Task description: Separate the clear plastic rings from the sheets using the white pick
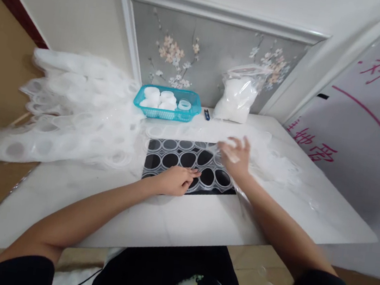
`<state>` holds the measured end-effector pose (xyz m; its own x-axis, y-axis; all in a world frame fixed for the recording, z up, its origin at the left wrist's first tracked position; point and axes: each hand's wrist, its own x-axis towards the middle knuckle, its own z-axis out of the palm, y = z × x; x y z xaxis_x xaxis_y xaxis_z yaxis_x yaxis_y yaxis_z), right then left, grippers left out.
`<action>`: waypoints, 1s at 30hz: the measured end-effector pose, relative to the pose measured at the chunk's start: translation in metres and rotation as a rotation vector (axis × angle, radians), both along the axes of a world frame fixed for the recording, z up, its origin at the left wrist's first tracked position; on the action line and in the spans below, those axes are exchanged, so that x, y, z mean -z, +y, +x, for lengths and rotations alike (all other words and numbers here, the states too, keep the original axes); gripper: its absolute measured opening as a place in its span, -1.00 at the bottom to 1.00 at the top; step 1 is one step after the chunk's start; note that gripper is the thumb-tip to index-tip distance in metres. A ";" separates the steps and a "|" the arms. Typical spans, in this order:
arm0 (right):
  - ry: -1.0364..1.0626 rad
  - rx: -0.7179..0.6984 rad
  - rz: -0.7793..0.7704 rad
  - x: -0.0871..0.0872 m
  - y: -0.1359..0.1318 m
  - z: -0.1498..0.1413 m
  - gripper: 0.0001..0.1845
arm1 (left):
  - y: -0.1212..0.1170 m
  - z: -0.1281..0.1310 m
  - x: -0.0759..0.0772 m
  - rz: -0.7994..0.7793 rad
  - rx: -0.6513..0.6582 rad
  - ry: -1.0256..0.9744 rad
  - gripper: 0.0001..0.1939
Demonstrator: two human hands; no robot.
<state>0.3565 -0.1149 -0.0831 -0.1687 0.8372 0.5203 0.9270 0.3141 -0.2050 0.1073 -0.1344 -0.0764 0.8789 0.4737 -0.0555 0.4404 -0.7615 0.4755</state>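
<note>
A clear plastic sheet with round punched holes (187, 161) lies over a black panel set in the white table (173, 215). My left hand (176, 179) rests on the sheet's near edge, fingers flat and together, pressing it down. My right hand (235, 157) hovers over the sheet's right part, blurred, with fingers spread and a small clear piece (232, 158) at the fingertips; whether it grips it I cannot tell.
A big heap of clear punched sheets (71, 113) covers the table's left. A teal basket (167, 103) of white round lids stands at the back, a plastic bag of white pieces (237, 97) beside it. More clear scraps (278, 166) lie on the right.
</note>
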 end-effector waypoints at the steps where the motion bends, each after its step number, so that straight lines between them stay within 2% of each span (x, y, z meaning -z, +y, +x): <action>1: 0.110 0.216 0.082 -0.006 0.010 0.010 -0.67 | 0.001 -0.001 -0.002 -0.015 -0.004 0.007 -0.74; 2: 0.187 0.335 0.112 -0.010 0.016 0.020 -0.67 | 0.001 -0.002 -0.005 -0.028 -0.004 0.011 -0.74; 3: 0.208 0.342 0.097 -0.011 0.019 0.027 -0.68 | 0.002 -0.002 -0.008 -0.036 -0.001 0.010 -0.75; 4: 0.211 0.301 0.063 -0.009 0.017 0.031 -0.69 | 0.003 -0.001 -0.011 -0.035 0.005 0.001 -0.75; 6: 0.225 0.123 -0.057 0.003 0.004 0.032 -0.72 | 0.005 0.004 -0.017 0.011 0.010 -0.044 -0.75; 8: 0.338 -0.012 -0.166 0.019 -0.013 0.025 -0.68 | 0.006 0.015 -0.019 0.109 0.021 -0.099 -0.75; 11: 0.560 -0.074 -0.268 0.031 -0.031 0.014 -0.58 | 0.009 0.038 -0.012 0.224 0.096 -0.095 -0.76; 14: 0.678 -0.097 -0.356 0.031 -0.033 0.012 -0.54 | 0.009 0.056 0.000 0.290 0.150 -0.001 -0.78; 18: 0.684 -0.123 -0.333 0.029 -0.029 0.015 -0.57 | 0.004 0.064 0.006 0.367 0.116 0.066 -0.74; 30: 0.654 -0.091 -0.365 0.036 -0.028 0.018 -0.55 | -0.005 0.063 -0.001 0.415 0.109 0.200 -0.68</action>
